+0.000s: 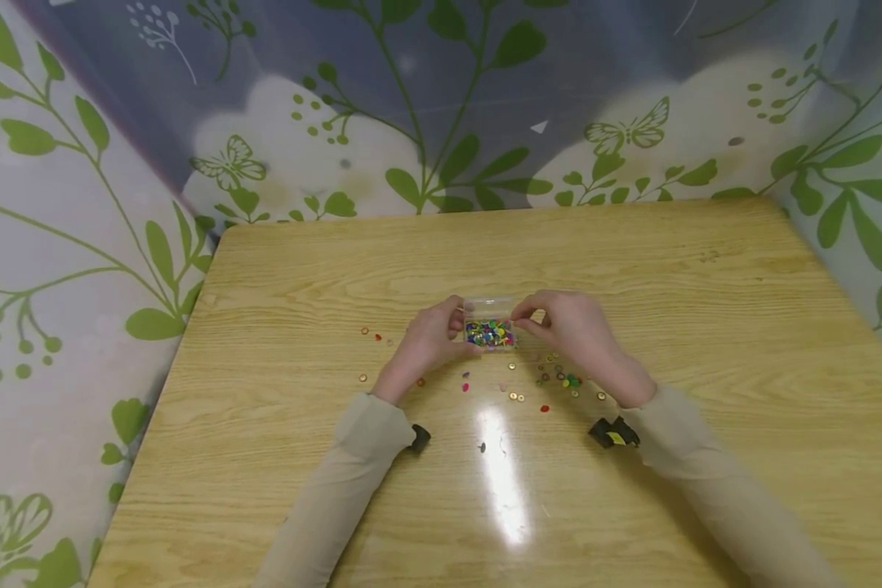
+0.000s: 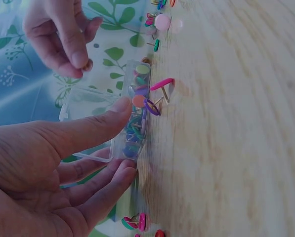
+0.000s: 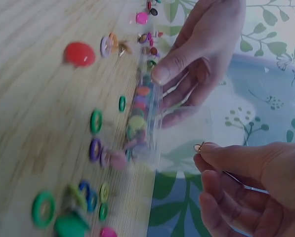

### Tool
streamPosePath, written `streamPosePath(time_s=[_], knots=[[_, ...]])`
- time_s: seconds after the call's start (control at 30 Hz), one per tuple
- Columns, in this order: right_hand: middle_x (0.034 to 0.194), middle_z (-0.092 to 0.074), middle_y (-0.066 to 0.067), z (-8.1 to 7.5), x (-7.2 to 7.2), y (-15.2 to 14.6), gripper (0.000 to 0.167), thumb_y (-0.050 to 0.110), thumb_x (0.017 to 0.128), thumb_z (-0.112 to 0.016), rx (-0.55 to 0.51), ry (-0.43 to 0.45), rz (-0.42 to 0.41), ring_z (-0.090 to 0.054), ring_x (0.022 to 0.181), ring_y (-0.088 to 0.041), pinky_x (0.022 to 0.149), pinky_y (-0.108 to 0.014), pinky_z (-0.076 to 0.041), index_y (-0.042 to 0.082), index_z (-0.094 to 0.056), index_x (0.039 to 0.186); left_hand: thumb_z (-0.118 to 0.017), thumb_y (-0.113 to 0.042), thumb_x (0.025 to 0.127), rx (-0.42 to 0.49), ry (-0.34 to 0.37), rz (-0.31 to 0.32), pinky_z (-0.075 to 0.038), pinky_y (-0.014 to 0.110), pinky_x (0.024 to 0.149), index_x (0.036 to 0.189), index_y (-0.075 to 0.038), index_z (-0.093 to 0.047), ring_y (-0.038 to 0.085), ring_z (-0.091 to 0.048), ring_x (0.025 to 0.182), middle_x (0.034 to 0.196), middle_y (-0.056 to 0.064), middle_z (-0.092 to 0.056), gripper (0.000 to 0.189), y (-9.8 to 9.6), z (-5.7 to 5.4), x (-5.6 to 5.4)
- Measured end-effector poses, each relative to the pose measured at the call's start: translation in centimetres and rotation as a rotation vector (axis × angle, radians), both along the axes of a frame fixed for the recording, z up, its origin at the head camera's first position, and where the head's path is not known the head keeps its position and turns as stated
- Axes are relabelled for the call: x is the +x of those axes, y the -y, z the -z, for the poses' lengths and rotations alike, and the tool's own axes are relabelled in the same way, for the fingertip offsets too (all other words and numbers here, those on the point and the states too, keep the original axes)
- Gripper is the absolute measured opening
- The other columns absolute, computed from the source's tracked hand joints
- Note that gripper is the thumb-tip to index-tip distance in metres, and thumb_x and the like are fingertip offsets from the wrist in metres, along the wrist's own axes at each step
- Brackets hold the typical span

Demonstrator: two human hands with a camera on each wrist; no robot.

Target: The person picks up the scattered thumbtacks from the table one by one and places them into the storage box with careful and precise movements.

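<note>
A small clear plastic box (image 1: 515,336) full of colourful thumbtacks (image 1: 488,333) sits on the table with its clear lid (image 1: 488,305) flipped up at the back. My left hand (image 1: 434,335) holds the box at its left end, thumb on the near side and fingers behind. Just right of the box, my right hand (image 1: 572,325) pinches a single thumbtack (image 3: 198,147) between thumb and forefinger. That tack is beside the raised lid in the right wrist view; its head colour is hard to tell.
Loose thumbtacks lie scattered on the wooden table (image 1: 301,457), thickest below the right hand, among them a green one (image 1: 573,380) and a red one (image 1: 545,408). More lie left of the left hand. Leaf-patterned cloth (image 1: 456,163) hangs behind the table's far edge.
</note>
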State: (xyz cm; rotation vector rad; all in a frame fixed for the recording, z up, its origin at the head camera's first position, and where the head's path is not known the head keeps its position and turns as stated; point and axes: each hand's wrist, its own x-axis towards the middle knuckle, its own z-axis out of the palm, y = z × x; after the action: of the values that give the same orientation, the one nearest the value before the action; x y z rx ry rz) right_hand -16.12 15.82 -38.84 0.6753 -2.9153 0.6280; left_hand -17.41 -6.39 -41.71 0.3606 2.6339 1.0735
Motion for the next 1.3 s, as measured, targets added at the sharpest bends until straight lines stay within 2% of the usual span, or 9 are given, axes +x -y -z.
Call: streamPosePath(time_s=[0.3,0.5,0.83,1.1,1.3], knots=[[0.094,-0.078,-0.004,0.5,-0.2,1.5,0.006,0.014,0.089,-0.078,-0.055,0.014,-0.001,-0.062,0.057,-0.011,0.045,-0.023,-0.042,0.013,-0.079,0.095,-0.086,-0.019,0.082,0.019,0.014,0.005,-0.053,0.038,0.098,0.135,-0.007,-0.058,0.025,-0.062,0.11,0.121,0.012,-0.066,0.061,0.0,0.2,-0.1],[0.094,-0.078,-0.005,0.9,-0.2,1.6,0.006,0.012,0.088,-0.079,-0.071,-0.006,-0.006,-0.066,0.06,-0.013,0.044,-0.022,-0.042,0.012,-0.079,0.094,-0.086,-0.019,0.082,0.016,0.019,0.006,-0.053,0.038,0.099,0.136,-0.008,-0.057,0.025,-0.061,0.111,0.122,0.011,-0.066,0.062,0.0,0.1,-0.1],[0.095,-0.077,-0.009,0.7,-0.3,1.6,0.008,0.011,0.088,-0.079,-0.089,-0.001,-0.012,-0.063,0.056,-0.012,0.041,-0.023,-0.038,0.011,-0.079,0.096,-0.086,-0.017,0.082,0.024,0.027,-0.003,-0.053,0.037,0.1,0.135,-0.007,-0.057,0.026,-0.062,0.112,0.123,0.012,-0.066,0.061,0.1,0.0,-0.1],[0.1,-0.077,-0.009,0.5,-0.4,1.4,0.007,0.013,0.089,-0.078,-0.083,0.005,-0.011,-0.064,0.056,-0.011,0.042,-0.024,-0.041,0.012,-0.079,0.096,-0.086,-0.018,0.082,0.021,0.014,0.003,-0.054,0.037,0.098,0.134,-0.007,-0.058,0.025,-0.063,0.111,0.121,0.012,-0.066,0.06,0.1,0.0,-0.1],[0.103,-0.077,-0.009,-0.1,-0.6,0.2,0.007,0.011,0.092,-0.075,-0.092,-0.011,-0.002,-0.067,0.064,-0.015,0.055,-0.031,-0.053,0.01,-0.078,0.098,-0.087,-0.018,0.081,0.028,0.013,0.0,-0.054,0.035,0.098,0.133,-0.006,-0.058,0.025,-0.063,0.11,0.12,0.011,-0.067,0.061,0.1,0.1,-0.1]])
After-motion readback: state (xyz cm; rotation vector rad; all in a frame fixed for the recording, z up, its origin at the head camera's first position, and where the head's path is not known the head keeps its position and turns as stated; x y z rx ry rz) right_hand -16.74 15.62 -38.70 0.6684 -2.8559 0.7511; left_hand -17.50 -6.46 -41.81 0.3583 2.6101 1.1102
